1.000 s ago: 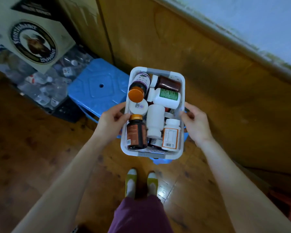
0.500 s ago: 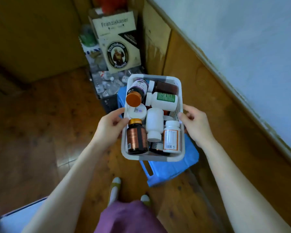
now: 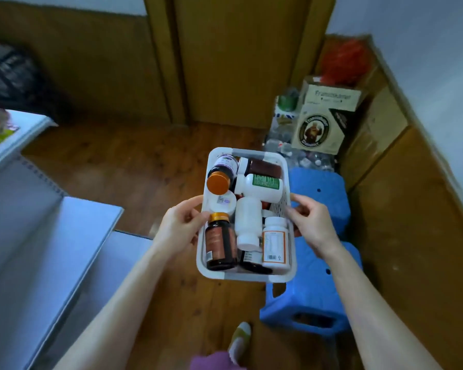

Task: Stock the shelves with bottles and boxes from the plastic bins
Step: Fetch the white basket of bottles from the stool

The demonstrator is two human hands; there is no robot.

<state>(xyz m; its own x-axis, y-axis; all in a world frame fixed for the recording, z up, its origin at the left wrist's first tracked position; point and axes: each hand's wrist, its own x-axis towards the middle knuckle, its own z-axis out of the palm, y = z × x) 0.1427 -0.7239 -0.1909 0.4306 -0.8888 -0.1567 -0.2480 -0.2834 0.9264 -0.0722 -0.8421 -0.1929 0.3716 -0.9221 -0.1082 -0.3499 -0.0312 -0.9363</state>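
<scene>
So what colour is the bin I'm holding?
White bin with grey end rims; head view.

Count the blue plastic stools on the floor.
2. The far stool stands beyond the right hand, by the wood-panelled wall; the near stool stands nearer, right of the white bin. The bin could hide part of each.

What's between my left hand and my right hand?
The white plastic bin of bottles, gripped by the left hand and right hand, seen in the head view.

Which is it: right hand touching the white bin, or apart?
Touching. Head view shows the right hand gripping the white bin at its right rim.
</scene>
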